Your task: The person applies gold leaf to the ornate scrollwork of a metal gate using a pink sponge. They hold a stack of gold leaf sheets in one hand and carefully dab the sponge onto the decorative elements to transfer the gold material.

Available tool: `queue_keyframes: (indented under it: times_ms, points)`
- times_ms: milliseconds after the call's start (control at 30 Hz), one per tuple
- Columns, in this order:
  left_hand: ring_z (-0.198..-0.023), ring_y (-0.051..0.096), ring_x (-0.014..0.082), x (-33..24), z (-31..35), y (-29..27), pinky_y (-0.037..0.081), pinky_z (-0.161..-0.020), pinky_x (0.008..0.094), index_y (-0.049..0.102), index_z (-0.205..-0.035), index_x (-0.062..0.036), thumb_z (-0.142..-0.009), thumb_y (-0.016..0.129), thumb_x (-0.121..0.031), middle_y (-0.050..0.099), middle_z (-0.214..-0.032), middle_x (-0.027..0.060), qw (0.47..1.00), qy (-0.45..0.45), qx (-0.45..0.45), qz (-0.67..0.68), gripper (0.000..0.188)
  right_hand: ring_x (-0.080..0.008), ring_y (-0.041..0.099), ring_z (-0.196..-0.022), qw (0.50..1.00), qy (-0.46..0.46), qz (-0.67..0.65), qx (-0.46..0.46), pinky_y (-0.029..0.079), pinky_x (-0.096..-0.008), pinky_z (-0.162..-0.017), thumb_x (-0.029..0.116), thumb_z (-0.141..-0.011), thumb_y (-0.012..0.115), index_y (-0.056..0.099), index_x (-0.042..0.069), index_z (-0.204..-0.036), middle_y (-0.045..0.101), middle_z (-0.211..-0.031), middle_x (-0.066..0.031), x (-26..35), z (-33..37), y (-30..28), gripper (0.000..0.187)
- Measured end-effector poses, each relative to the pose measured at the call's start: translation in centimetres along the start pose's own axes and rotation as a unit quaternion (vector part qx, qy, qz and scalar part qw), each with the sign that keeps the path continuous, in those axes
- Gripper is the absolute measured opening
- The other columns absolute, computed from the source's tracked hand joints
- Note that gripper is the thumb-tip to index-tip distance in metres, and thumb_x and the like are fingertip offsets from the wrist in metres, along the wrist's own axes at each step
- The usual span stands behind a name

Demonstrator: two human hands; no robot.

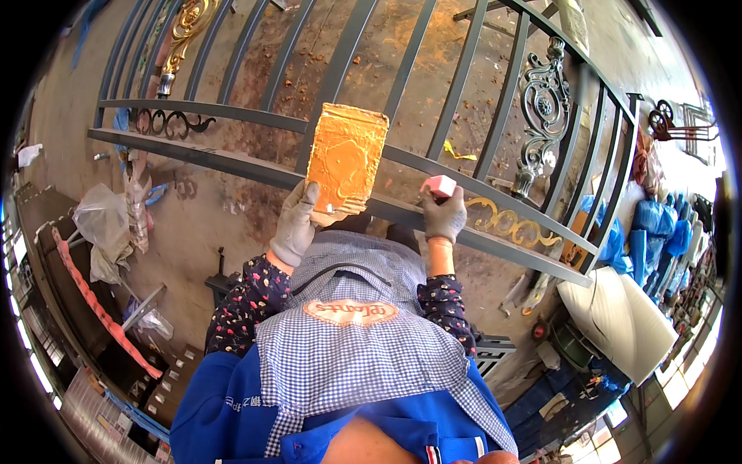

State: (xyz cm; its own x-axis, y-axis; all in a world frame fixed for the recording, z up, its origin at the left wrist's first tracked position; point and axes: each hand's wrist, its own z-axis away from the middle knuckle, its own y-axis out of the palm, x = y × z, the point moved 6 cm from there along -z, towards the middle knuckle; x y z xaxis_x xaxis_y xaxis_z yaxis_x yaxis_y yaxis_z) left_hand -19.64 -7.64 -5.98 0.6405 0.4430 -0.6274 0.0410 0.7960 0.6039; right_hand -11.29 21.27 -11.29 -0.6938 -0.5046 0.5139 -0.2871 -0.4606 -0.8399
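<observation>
In a grey work glove, my left hand point(296, 224) grips the lower edge of a flat rectangular board point(346, 155) coated thickly with golden-orange paint. My right hand point(444, 216), gloved too, pinches a small pink-and-white sponge block point(441, 185) at the fingertips. Both hands are above the near rail of a dark grey metal railing point(495, 263). Beside the right hand, a row of scrollwork point(506, 222) in the railing is gold-coloured. The matching scrollwork point(174, 124) at the left is black. What lies under the board is hidden.
A gold ornament point(188, 35) sits among the left bars, a black-and-silver one point(543, 108) among the right bars. Clear plastic bags point(104, 216) lie at left. At right are a white foam roll point(614, 321), blue-wrapped bundles point(657, 224) and a hand cart point(672, 124).
</observation>
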Motion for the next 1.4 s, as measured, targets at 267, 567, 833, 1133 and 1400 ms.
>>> queue_keyframes:
  times_ms: [267, 567, 833, 1133, 1400]
  points:
    - [-0.116, 0.066, 0.0257, -0.9, 0.3, 0.1, 0.054, -0.100, 0.0394, 0.051, -0.134, 0.0022, -0.100, 0.061, -0.043, 0.064, -0.129, 0.0150, 1.000, 0.008, -0.001, -0.001, 0.057, -0.0393, 0.069, -0.083, 0.996, 0.028, 0.060, -0.053, 0.054, -0.0467, -0.072, 0.041, -0.075, 0.081, 0.059, 0.006, -0.102, 0.070, -0.088, -0.0171, -5.5, -0.5, -3.6, 0.049]
    - [-0.118, 0.064, 0.0287, -0.1, -0.1, -0.6, 0.054, -0.100, 0.0437, 0.049, -0.137, 0.0018, -0.101, 0.059, -0.041, 0.061, -0.133, 0.0163, 1.000, -0.002, 0.020, 0.005, 0.057, -0.0388, 0.068, -0.085, 0.996, -0.053, 0.074, 0.020, 0.053, -0.0479, -0.071, 0.039, -0.081, 0.078, 0.055, 0.010, -0.098, 0.066, -0.093, -0.0138, -2.6, -0.1, -1.2, 0.040]
    - [-0.118, 0.064, 0.0251, -0.1, 0.0, -0.6, 0.054, -0.100, 0.0378, 0.050, -0.137, 0.0016, -0.101, 0.059, -0.042, 0.062, -0.131, 0.0146, 1.000, 0.001, 0.019, 0.011, 0.057, -0.0375, 0.067, -0.085, 0.987, -0.094, 0.131, 0.010, 0.054, -0.0473, -0.070, 0.031, -0.080, 0.077, 0.057, 0.013, -0.101, 0.064, -0.102, -0.0115, -4.2, 0.3, -4.4, 0.034]
    - [-0.118, 0.064, 0.0263, -0.6, 0.1, -0.1, 0.054, -0.099, 0.0391, 0.051, -0.135, 0.0020, -0.101, 0.060, -0.041, 0.062, -0.131, 0.0152, 1.000, 0.016, 0.004, -0.019, 0.055, -0.0374, 0.067, -0.087, 0.975, -0.152, 0.157, 0.043, 0.054, -0.0480, -0.072, 0.025, -0.080, 0.076, 0.058, 0.015, -0.104, 0.063, -0.104, -0.0115, -3.8, 0.5, -3.8, 0.031]
    - [-0.118, 0.064, 0.0242, -0.1, 0.3, -0.2, 0.052, -0.102, 0.0367, 0.049, -0.140, 0.0010, -0.102, 0.058, -0.043, 0.062, -0.132, 0.0136, 0.999, -0.002, 0.001, -0.039, 0.059, -0.0385, 0.066, -0.092, 0.997, -0.066, 0.035, 0.000, 0.053, -0.0479, -0.077, 0.033, -0.077, 0.080, 0.059, 0.010, -0.107, 0.065, -0.102, -0.0167, -4.2, -1.1, -2.6, 0.043]
